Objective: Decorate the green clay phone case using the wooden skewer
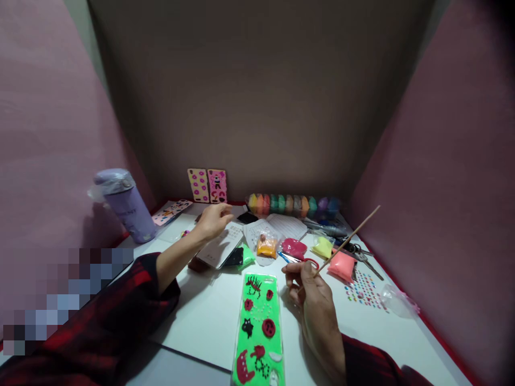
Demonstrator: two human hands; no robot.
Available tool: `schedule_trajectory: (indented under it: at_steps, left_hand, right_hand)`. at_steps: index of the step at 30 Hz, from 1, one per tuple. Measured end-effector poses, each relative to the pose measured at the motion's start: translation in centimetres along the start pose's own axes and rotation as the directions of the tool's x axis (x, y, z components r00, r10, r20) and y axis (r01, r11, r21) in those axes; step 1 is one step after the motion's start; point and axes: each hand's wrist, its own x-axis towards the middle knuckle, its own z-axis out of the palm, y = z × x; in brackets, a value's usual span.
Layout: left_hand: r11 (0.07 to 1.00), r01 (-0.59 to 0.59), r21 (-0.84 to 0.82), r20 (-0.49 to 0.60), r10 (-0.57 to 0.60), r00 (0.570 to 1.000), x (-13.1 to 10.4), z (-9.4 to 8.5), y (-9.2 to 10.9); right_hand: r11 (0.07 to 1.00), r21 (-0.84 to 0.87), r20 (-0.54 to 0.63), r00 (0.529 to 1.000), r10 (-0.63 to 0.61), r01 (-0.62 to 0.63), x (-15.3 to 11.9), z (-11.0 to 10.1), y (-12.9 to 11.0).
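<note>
White table, green case — bottom cut off

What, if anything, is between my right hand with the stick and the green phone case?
Nothing visible: your right hand, holding the wooden stick, is just right of the green phone case, with only white work surface between. The scissors lie farther back.

Bright-green rect. phone case w/ red & black shapes on white tabletop. R hand, just right of case, grips thin tan wooden stick. L hand, beyond case to its left, over white flat rect. box. Lilac cylindrical tumbler well left of case.
</note>
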Motion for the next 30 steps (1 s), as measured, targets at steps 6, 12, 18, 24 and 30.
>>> schedule_trajectory:
  at_steps: [6,12,18,24,30]
  left_hand:
    - [0.937,-0.006,0.349,0.029,-0.004,1.000,-3.7,-1.6,-2.5]
    - [0.924,0.063,0.377,-0.006,-0.066,0.998,-3.8,-0.2,-3.6]
    - [0.983,0.152,0.100,-0.051,-0.148,0.988,-2.4,-0.6,-4.2]
    - [0.947,0.155,-0.282,-0.068,-0.181,0.981,-2.8,-3.3,-0.8]
    - [0.736,0.219,-0.641,0.028,-0.263,0.964,-4.9,-3.0,1.3]
  right_hand:
    - [1.000,-0.013,0.011,1.000,-0.011,0.011,0.0,0.0,0.0]
    - [0.999,-0.032,0.025,1.000,-0.016,0.017,0.0,-0.1,0.0]
    - [0.999,-0.028,0.032,0.999,-0.037,0.038,-0.2,0.1,-0.1]
    - [1.000,0.005,0.024,0.999,-0.022,0.022,-0.1,0.0,0.1]
    - [0.999,0.001,0.086,0.995,-0.043,0.043,0.1,-0.2,0.1]
